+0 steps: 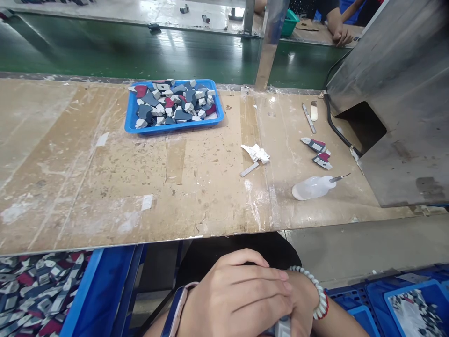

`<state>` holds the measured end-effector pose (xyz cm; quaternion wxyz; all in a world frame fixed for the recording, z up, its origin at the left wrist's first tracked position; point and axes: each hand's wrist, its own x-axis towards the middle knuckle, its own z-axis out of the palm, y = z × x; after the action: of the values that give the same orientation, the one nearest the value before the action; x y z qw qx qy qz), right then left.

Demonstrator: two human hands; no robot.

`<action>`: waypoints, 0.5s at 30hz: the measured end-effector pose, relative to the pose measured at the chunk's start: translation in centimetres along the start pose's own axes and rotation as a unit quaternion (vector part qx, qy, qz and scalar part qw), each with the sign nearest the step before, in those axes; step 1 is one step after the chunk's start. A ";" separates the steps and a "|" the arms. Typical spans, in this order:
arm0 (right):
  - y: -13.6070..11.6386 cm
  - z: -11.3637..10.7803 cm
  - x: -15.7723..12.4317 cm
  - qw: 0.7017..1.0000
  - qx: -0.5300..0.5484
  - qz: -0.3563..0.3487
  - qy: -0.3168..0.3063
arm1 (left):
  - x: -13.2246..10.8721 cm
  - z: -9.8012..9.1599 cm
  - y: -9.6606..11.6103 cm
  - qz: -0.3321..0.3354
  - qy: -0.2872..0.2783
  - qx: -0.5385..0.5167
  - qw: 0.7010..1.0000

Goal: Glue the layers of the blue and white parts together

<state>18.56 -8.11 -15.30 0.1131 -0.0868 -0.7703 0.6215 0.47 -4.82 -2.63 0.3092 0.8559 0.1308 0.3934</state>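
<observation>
At the bottom of the head view my left hand (242, 290), with a band on its wrist, is folded across my right hand (305, 295), which wears a beaded bracelet. A small grey part (282, 326) shows between the two hands, both closed around it; most of it is hidden. The left fingers are pressed together and cover most of the right fingers. On the table (210, 187), a blue tray (175, 128) holds several grey, white and red parts. To the right lie two similar parts (317, 152) and a white squeeze bottle (312, 188).
Crumpled white paper (257, 153), a small grey bar (249, 169) and a pen-like tool (309, 118) lie on the table. A metal housing (403, 103) stands right, a green conveyor (105, 51) runs behind. Blue bins (84, 295) sit below. Another person's hand (342, 35) rests across the conveyor.
</observation>
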 end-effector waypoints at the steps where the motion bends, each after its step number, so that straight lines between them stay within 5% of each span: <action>1: 0.2 0.1 0.0 1.000 0.000 -0.001 0.003 | 0.0 0.0 0.0 -0.002 0.001 -0.002 1.000; 15: -1.4 -0.8 -1.6 0.999 -0.001 0.003 0.039 | -0.1 0.7 -0.3 0.006 0.020 0.010 1.000</action>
<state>20.28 -8.06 -13.89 0.1412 -0.1134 -0.7656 0.6173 0.90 -4.94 -3.25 0.2959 0.8516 0.1357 0.4108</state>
